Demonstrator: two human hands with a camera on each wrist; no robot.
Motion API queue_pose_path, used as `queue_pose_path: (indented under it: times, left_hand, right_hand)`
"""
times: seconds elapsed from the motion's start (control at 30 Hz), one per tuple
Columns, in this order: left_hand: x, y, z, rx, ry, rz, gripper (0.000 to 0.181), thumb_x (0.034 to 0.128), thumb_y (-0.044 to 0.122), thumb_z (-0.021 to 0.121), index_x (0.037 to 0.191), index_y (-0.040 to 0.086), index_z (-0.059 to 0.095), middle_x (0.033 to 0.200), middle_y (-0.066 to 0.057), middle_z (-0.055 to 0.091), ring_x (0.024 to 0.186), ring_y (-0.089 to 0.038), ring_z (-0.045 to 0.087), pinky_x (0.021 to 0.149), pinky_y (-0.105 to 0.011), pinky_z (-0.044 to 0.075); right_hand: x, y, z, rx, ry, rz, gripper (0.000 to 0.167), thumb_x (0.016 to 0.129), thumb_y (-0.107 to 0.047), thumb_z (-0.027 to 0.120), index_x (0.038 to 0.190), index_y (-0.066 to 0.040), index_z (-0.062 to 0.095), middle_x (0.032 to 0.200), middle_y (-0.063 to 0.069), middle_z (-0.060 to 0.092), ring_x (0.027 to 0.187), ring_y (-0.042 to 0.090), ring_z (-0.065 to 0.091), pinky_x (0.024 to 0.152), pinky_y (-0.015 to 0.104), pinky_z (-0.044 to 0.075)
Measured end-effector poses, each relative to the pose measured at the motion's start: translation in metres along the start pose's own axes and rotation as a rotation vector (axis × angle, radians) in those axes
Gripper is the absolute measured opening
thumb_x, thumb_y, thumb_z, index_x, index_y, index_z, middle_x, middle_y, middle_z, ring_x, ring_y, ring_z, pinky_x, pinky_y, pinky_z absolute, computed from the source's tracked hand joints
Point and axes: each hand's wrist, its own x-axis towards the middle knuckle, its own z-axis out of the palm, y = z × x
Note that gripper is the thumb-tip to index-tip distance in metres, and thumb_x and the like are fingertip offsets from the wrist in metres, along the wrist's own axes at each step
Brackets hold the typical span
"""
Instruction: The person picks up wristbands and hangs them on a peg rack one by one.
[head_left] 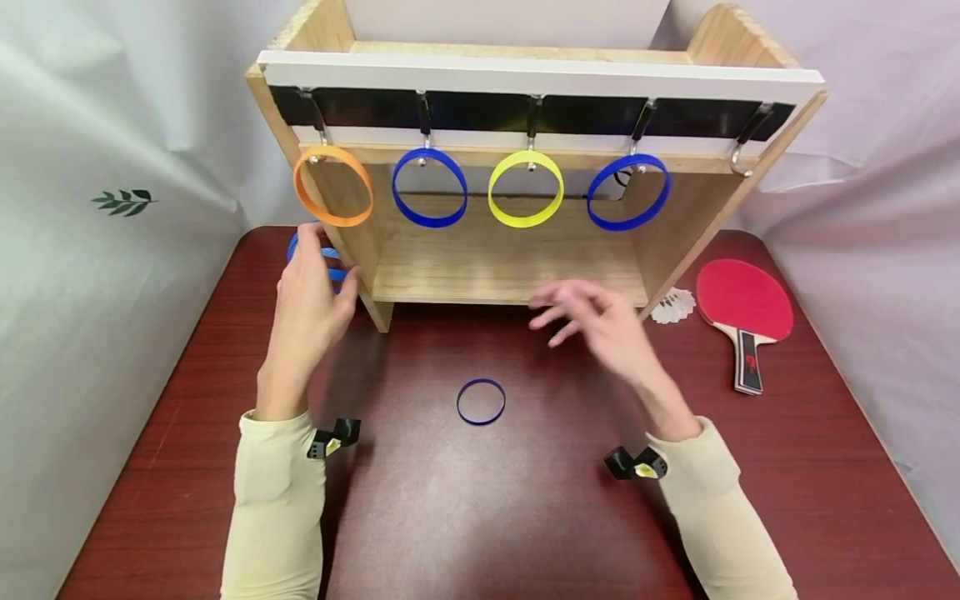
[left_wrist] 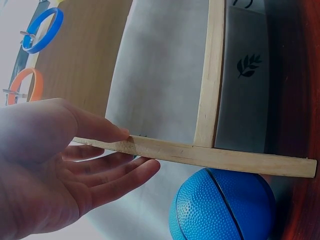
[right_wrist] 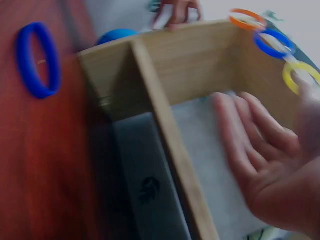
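A wooden rack point(head_left: 480, 267) stands on the table. My left hand point(head_left: 306, 300) is at its left side panel point(left_wrist: 175, 152), thumb on one side of the panel's edge and fingers on the other, lightly holding it. My right hand point(head_left: 592, 325) hovers in front of the rack's lower shelf, fingers loosely spread and holding nothing; it is blurred. From the rack's hooks hang an orange ring point(head_left: 363, 175), a blue ring point(head_left: 463, 187), a yellow ring point(head_left: 560, 187) and another blue ring point(head_left: 667, 187). The rightmost hook point(head_left: 739, 158) bears no ring. A dark blue ring point(head_left: 481, 423) lies on the table.
A blue ball point(left_wrist: 225, 205) sits against the outside of the left panel. To the rack's right lie a white shuttlecock point(head_left: 674, 306) and a red table tennis bat point(head_left: 742, 296). Pale cloth point(head_left: 112, 275) hangs around the dark red table point(head_left: 450, 517).
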Motion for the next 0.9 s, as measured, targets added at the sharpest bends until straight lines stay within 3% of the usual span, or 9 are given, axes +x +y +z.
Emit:
queue_pose_path:
  times: [0.13,0.23,0.43,0.63,0.9]
  left_hand:
    - [0.000,0.000,0.000,0.003,0.000,-0.004,0.048,0.0918,0.006,0.062,0.132,-0.002,0.037,0.113,-0.022,0.056,0.096,-0.033,0.062,0.076,-0.049,0.053]
    - [0.000,-0.001,0.000,0.003,-0.002,-0.006,0.048,0.0919,0.006,0.062,0.132,-0.002,0.037,0.113,-0.022,0.057,0.096,-0.033,0.062,0.076,-0.049,0.053]
    - [0.000,0.000,0.000,0.004,0.007,0.001,0.048,0.0913,0.005,0.063,0.131,-0.002,0.038,0.111,-0.022,0.058,0.095,-0.033,0.063,0.076,-0.049,0.053]
    - [0.000,0.000,0.000,0.010,0.006,0.002,0.047,0.0912,0.005,0.063,0.130,-0.002,0.038,0.113,-0.022,0.057,0.096,-0.033,0.063,0.076,-0.049,0.053]
    - [0.000,0.000,0.000,0.010,0.005,-0.001,0.048,0.0912,0.006,0.063,0.131,-0.002,0.038,0.113,-0.022,0.057,0.096,-0.033,0.063,0.077,-0.049,0.053]
  right_hand:
    - [-0.003,0.011,0.022,-0.348,-0.195,0.073,0.019,0.094,-0.031,0.068,0.105,-0.017,0.073,0.089,-0.003,0.072,0.073,0.013,0.068,0.062,0.034,0.056]
    - [-0.005,0.018,0.035,-0.541,-0.245,0.090,0.012,0.091,-0.030,0.072,0.100,-0.022,0.073,0.079,-0.009,0.070,0.066,0.009,0.066,0.063,0.031,0.052]
    - [-0.007,0.032,0.051,-0.809,-0.322,0.174,0.014,0.089,-0.031,0.074,0.098,-0.020,0.072,0.069,-0.020,0.063,0.061,0.000,0.059,0.059,0.029,0.047]
    - [-0.009,0.044,0.058,-0.896,-0.363,0.222,0.013,0.086,-0.031,0.076,0.094,-0.021,0.072,0.067,-0.021,0.060,0.062,0.000,0.056,0.056,0.030,0.047]
    - [-0.009,0.052,0.062,-0.906,-0.359,0.213,0.008,0.085,-0.029,0.078,0.085,-0.025,0.071,0.067,-0.020,0.059,0.063,0.001,0.056,0.056,0.030,0.048]
